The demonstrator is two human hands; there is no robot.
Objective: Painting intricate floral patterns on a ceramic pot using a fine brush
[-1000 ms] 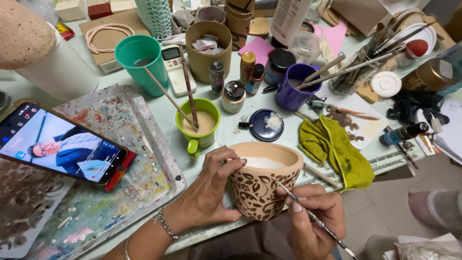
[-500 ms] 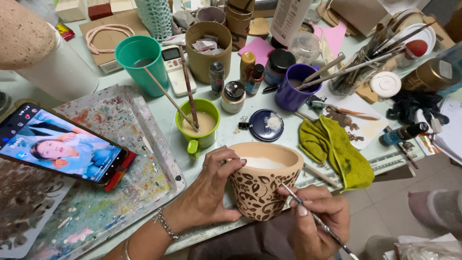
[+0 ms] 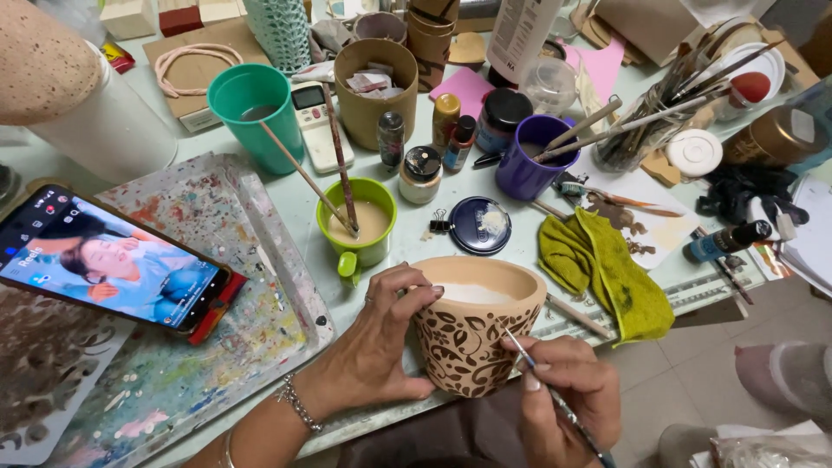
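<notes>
Two hands are working on a tan clay pot (image 3: 475,329) at the near edge of the table (image 3: 286,195). The left hand (image 3: 381,347) is wrapping around the pot's left wall, with fingertips hooking over the rim, gripping it. The right hand (image 3: 563,390) is pinching a thin paintbrush (image 3: 555,399) in closed fingers, its tip touching the pot's right side among the dark brown leaf scrolls. The brush's long axis is running diagonally, tip up and left toward the pot, handle down and right toward the person. The pot is sitting mouth up, tilting slightly away from the camera, its pale inside showing.

Just beyond the pot, a green mug (image 3: 368,227) is holding tan liquid and two leaning brushes whose handles are pointing up and left. A teal cup (image 3: 253,111) behind it is holding dark water. A purple cup (image 3: 533,156) is carrying brushes angled to the right. A cardboard tube (image 3: 374,87) is holding paper scraps. A clear jar (image 3: 637,143) is bristling with brushes. A round blue lid (image 3: 479,225) is lying flat beside a green cloth (image 3: 607,269). On the left, a phone (image 3: 108,260) with its screen lit is lying on a paint-splattered tray (image 3: 251,321).
</notes>
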